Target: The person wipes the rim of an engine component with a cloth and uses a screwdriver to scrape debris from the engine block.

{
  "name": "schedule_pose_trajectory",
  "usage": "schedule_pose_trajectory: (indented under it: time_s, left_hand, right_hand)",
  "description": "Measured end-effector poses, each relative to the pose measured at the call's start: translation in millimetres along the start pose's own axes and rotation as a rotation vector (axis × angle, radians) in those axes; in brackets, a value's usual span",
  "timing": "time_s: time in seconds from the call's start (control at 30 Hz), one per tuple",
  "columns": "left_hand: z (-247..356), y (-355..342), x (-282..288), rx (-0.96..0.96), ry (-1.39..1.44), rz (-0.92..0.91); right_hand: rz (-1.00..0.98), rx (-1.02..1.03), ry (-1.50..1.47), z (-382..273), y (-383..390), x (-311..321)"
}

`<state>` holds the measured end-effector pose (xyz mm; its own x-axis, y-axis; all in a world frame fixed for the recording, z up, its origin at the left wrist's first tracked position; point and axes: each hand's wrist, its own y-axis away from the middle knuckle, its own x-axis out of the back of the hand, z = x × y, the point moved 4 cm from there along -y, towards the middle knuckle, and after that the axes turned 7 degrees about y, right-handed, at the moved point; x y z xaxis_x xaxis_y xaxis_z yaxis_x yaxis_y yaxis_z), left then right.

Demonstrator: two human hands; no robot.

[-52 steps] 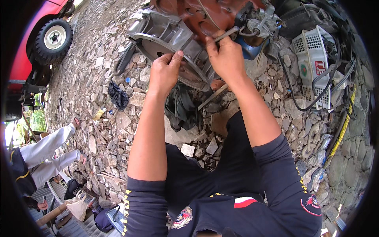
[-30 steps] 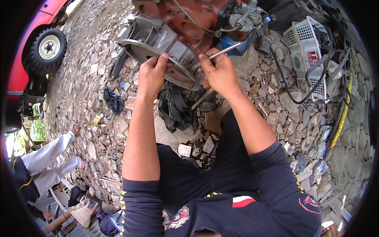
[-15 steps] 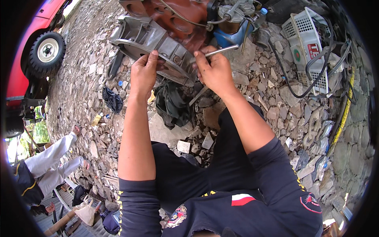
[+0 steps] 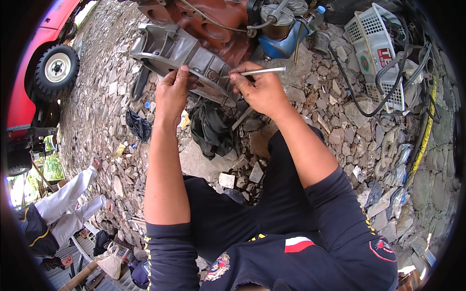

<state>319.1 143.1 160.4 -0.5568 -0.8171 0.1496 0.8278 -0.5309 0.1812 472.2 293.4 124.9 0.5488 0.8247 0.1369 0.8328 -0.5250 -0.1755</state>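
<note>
A grey cast-metal bell housing (image 4: 182,48) is against a rust-red engine block (image 4: 213,24) ahead of me. My left hand (image 4: 172,92) is closed on the housing's near rim, its thumb on top and its other fingers partly hidden behind the edge. In my right hand (image 4: 262,89) is a slim silver metal tool (image 4: 269,71), pinched between thumb and fingers. Its free end points right; the inner end lies by the housing's right side, close to a bolt (image 4: 212,75). Whether it sits on a fastener I cannot tell.
Beneath the housing lies a dark cloth (image 4: 211,128) on rubble ground. A blue container (image 4: 281,43) stands right of the engine, and a white plastic crate (image 4: 376,58) with hoses is farther right. At left are a red vehicle (image 4: 36,58) and a person's legs (image 4: 73,199).
My right hand has turned and shifted slightly, and the tool's free end has swung lower and left. The left hand keeps its hold on the rim.
</note>
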Motion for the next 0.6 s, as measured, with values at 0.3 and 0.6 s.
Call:
schedule_pose_trajectory:
  time_s: [0.3,0.6]
  left_hand:
    - [-1.7,-1.3,-0.3,-0.01,-0.009,0.003]
    - [1.0,0.4,-2.4,0.006,-0.002,0.004]
  right_hand:
    - [0.07,0.012,0.24,-8.8,-5.2,5.3]
    - [0.114,0.058,0.287,-10.6,-11.7,2.7]
